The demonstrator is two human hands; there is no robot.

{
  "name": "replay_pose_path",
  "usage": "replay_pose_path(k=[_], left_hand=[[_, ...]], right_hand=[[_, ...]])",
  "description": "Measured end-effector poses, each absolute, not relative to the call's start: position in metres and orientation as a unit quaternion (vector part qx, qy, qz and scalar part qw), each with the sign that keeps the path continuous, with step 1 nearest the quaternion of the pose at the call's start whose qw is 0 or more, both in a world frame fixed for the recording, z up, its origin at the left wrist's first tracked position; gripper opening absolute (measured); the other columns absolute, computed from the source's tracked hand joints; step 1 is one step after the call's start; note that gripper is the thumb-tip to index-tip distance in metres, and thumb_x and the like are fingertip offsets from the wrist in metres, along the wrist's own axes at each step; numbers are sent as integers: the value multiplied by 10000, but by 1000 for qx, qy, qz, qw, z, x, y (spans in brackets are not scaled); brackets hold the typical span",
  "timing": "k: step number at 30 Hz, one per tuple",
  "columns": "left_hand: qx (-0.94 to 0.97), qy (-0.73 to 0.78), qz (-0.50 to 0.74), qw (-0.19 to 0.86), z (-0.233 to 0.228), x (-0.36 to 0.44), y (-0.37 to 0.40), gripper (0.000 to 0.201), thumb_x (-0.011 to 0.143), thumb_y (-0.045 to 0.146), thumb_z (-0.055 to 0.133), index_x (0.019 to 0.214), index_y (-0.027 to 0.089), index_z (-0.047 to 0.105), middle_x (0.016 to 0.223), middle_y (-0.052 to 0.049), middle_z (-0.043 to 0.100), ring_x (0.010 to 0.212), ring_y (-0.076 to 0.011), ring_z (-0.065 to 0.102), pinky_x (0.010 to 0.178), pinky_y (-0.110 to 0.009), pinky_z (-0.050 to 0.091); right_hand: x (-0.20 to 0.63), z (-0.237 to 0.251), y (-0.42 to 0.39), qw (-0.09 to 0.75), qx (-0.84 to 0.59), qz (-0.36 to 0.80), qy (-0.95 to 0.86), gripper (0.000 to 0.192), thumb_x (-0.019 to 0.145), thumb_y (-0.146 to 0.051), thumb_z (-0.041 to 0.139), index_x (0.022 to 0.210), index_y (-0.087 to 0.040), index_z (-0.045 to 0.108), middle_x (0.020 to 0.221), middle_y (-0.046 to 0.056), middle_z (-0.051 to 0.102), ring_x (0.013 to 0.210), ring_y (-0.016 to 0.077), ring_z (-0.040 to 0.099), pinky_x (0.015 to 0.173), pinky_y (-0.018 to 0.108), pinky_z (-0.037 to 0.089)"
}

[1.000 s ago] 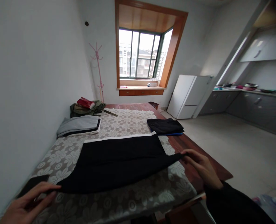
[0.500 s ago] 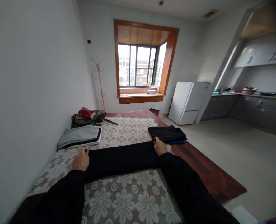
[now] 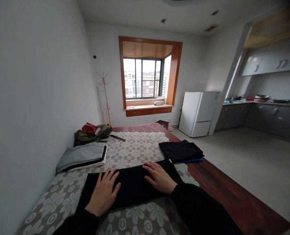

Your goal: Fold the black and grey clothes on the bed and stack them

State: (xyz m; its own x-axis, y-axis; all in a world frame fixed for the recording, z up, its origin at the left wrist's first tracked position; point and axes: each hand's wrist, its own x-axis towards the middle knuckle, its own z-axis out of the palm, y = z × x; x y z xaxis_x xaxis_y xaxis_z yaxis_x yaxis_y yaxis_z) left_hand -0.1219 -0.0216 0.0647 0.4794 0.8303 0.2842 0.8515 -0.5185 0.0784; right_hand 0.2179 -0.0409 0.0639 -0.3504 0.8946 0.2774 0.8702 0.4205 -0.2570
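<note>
- A folded black garment [image 3: 132, 187] is lying across the near half of the table [image 3: 223, 186], its long side running roughly along with the far edge; a small white patch is showing at its far right corner.
- The left hand [image 3: 104, 192] is resting palm down on the garment's left part, fingers spreading toward the far edge; it is gripping nothing.
- The right hand [image 3: 160, 178] is lying palm down toward the garment's right end, fingers reaching out flat and likewise not closing on anything.
- Both wrists are emerging from black sleeves [image 3: 201, 202].
- A patterned tablecloth [image 3: 137, 147] is covering most of the table, while bare reddish wood is showing along the right and far edges.
- Near the right edge, beyond the garment, a folded black stack [image 3: 180, 150] is sitting partly on the cloth, with something blue [image 3: 195, 160] peeking out beneath.
- Along the left edge, by the wall, a stack of grey, black and white cloth [image 3: 83, 155] is lying.
- Toward the far left corner, an olive bag [image 3: 81, 138] is slumping, with a red packet [image 3: 90, 128] lying on top.
</note>
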Motion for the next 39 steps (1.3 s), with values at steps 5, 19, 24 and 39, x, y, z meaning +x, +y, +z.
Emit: replay_pose_path(k=[5, 19, 24, 39], left_hand=[[-877, -473, -79, -15, 47, -98, -32, 670, 1016, 581, 387, 1612, 280, 339, 1688, -63, 249, 1564, -364, 181, 1251, -648, 205], [-861, -506, -16, -51, 53, -96, -33, 899, 919, 806, 395, 1630, 296, 193, 1704, -43, 116, 1579, -373, 47, 1224, -738, 41], [-861, -504, -23, -70, 57, -96, -35, 917, 904, 821, 405, 1630, 295, 214, 1705, -43, 105, 1581, -367, 28, 1221, -734, 4], [-807, -564, -139, -108, 65, -147, -15, 674, 914, 558, 496, 1432, 132, 563, 1541, -165, 502, 1451, -318, 430, 1230, -476, 300]], right_hand=[[197, 54, -52, 128, -537, 115, -826, 809, 954, -717, 458, 1638, -326, 273, 1721, 70, 240, 1600, 358, 131, 1268, 642, 27], [198, 55, -51, 97, -569, 137, -805, 1094, 807, -884, 499, 1660, -285, 167, 1743, 95, 92, 1594, 441, -13, 1223, 706, -80], [197, 55, -53, 93, -587, 127, -794, 1096, 805, -887, 500, 1659, -276, 184, 1742, 110, 91, 1590, 455, 3, 1213, 725, -74], [195, 57, -59, 93, -496, 148, -851, 971, 826, -825, 571, 1629, -374, 265, 1738, 69, 145, 1595, 439, 29, 1226, 711, -41]])
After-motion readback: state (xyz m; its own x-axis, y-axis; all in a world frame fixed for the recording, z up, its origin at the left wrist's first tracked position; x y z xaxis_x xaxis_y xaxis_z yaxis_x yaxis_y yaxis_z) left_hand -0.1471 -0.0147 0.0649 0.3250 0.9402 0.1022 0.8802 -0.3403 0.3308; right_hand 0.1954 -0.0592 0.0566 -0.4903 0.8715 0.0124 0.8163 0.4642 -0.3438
